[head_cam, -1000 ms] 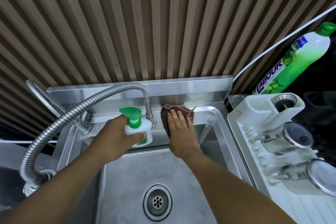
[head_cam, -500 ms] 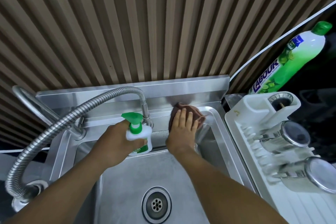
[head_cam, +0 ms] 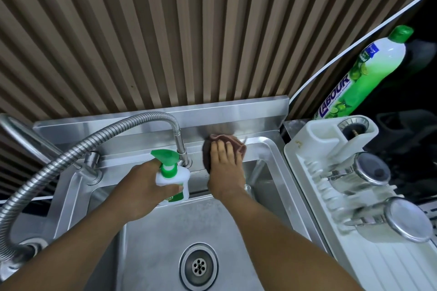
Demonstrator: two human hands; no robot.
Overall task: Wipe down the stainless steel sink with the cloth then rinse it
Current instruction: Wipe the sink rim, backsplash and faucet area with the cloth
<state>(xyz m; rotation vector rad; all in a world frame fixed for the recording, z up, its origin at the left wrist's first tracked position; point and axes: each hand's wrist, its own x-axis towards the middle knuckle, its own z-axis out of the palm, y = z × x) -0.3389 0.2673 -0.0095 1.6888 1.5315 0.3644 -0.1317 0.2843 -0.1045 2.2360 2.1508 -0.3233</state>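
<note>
The stainless steel sink [head_cam: 151,238] fills the lower middle, with its drain [head_cam: 199,266] near the bottom. A brown cloth [head_cam: 237,143] lies on the sink's back rim, right of the faucet. My right hand [head_cam: 225,170] presses flat on the cloth with straight fingers. My left hand [head_cam: 142,186] grips a white spray bottle with a green trigger [head_cam: 171,172], held over the basin's back edge. The flexible metal faucet hose [head_cam: 99,134] arches from the left down to a spout beside the bottle.
A white dish rack [head_cam: 305,165] stands right of the sink with metal cups [head_cam: 371,172] lying in it. A green dish-soap bottle [head_cam: 364,73] leans behind the rack. A ribbed brown wall [head_cam: 165,30] rises behind the sink.
My right hand slid the cloth to the right along the back rim, then back left a little. My left hand keeps holding the spray bottle in about the same place.
</note>
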